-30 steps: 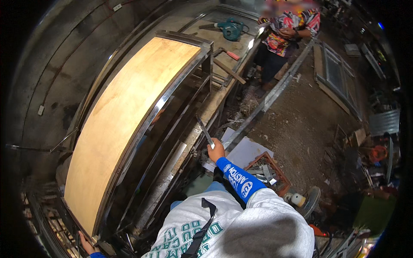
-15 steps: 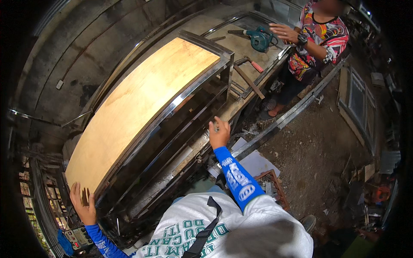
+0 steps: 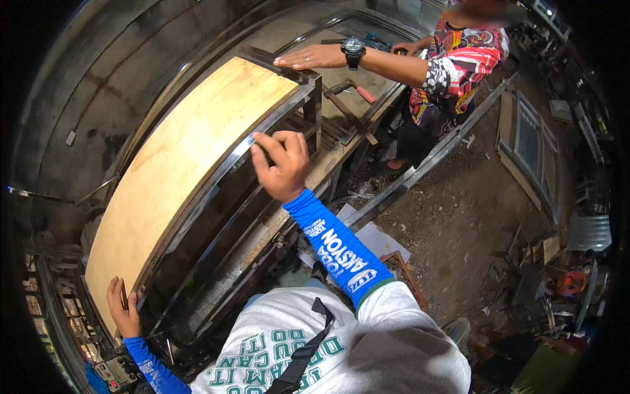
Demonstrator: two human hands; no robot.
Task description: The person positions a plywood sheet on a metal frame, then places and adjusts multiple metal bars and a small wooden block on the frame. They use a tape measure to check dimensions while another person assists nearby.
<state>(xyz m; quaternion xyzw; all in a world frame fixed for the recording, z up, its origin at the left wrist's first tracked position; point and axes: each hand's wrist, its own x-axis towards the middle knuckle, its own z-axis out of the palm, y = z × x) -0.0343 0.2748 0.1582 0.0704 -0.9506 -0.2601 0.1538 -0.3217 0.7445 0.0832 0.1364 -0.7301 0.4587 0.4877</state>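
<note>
White lettering is running along the blue sleeve point(image 3: 331, 243) on the person's right arm, and more is showing, small and blurred, on the left sleeve point(image 3: 152, 368). Large green capitals are filling the front of the pale grey shirt point(image 3: 289, 358), crossed by a black strap point(image 3: 305, 354). On a box point(image 3: 115, 373) at lower left, the markings are appearing too small to read.

The curved wooden panel point(image 3: 184, 164) is lying in a dark metal frame point(image 3: 317, 108), which is stretching along the workbench point(image 3: 328, 161). The left hand point(image 3: 126, 315) is resting at the panel's near end, its fingers loosely spread and unclenched. The right hand point(image 3: 283, 167) is touching the frame's front edge with bent thumb and forefinger; whether they are pinching it, I cannot tell. A co-worker's hand point(image 3: 315, 58), with a black watch point(image 3: 353, 52) at the wrist, is lying flat over the frame's far end.

Beyond that end, near the workbench's front edge, a red-handled tool point(image 3: 365, 95) is lying beside metal bars. The workbench top is looking worn and stained. Behind it a grey concrete wall point(image 3: 98, 85) is rising. A long metal bar point(image 3: 426, 164) is crossing the brown dirt floor point(image 3: 459, 190), and a framed pane point(image 3: 535, 148) is standing farther right.
</note>
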